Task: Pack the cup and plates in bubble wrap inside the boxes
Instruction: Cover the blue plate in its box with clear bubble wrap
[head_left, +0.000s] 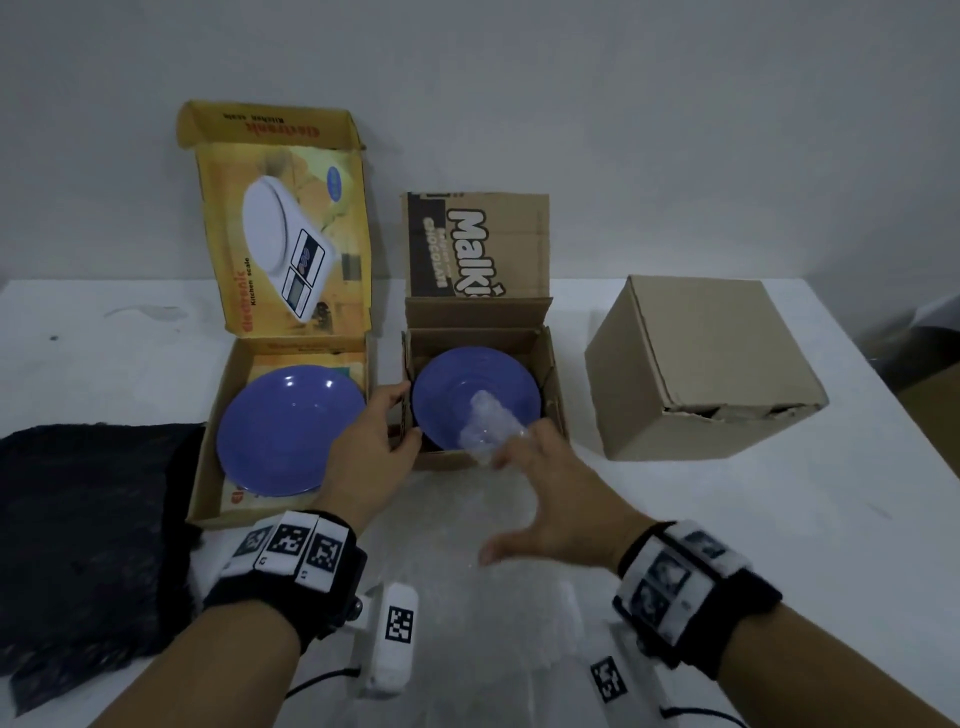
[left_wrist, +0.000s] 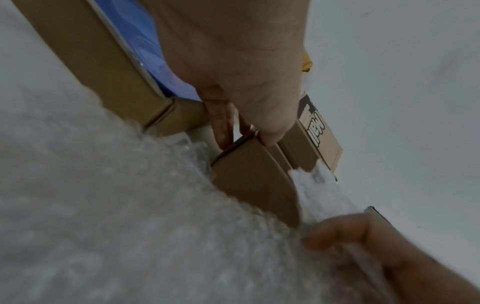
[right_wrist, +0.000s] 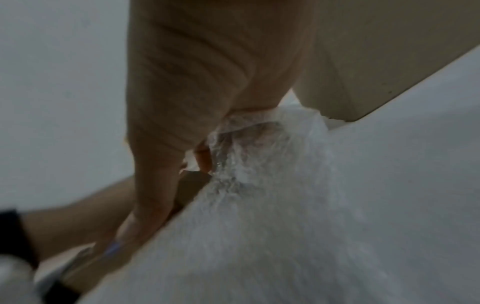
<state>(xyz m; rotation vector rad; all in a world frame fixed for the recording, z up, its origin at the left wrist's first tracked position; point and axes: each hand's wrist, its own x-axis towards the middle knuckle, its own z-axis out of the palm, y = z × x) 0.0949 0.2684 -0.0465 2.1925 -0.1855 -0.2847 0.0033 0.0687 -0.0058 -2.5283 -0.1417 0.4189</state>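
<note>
Overhead only, perhaps: closed box (head_left: 701, 364).

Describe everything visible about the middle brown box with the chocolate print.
The middle box is small, plain brown corrugated cardboard, open, its rear flap upright with printed lettering. It stands on the white table between the yellow box and a closed box. A blue plate lies inside. The left hand grips its near-left corner; the right hand feeds bubble wrap in.

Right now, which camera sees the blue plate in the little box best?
The head view: the blue plate shows nearly whole inside the small box, bubble wrap over one edge. Neither wrist view shows it.
</note>
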